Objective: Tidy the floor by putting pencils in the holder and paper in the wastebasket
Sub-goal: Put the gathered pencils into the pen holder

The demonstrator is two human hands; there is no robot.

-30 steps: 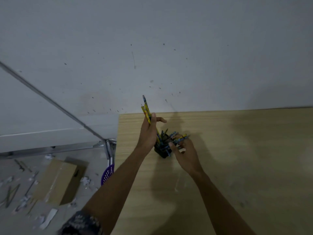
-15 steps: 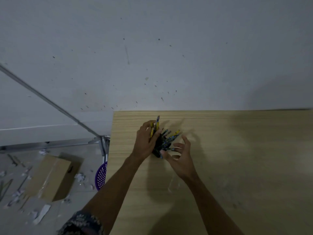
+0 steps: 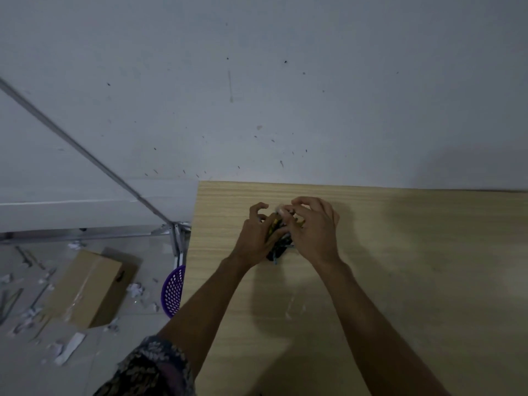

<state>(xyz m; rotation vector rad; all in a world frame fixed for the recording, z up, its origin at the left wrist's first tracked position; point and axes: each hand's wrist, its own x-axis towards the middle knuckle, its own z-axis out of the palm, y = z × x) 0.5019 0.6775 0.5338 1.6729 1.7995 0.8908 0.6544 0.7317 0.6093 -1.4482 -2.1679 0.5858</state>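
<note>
Head view: left hand (image 3: 258, 237) and right hand (image 3: 313, 228), fingers curled, clasp the pencils (image 3: 278, 238) in the holder (image 3: 275, 252).

Holder (image 3: 276, 250) on table (image 3: 400, 252) — wastebasket (image 3: 173, 290) left, below.

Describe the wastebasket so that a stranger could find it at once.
Start at the wooden table and follow its left edge down to the floor. The wastebasket peeks out there, beside the cardboard box. It alone is purple, with a mesh of small holes.

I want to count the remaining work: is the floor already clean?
No. Paper scraps and pencils lie scattered around the cardboard box.
</note>
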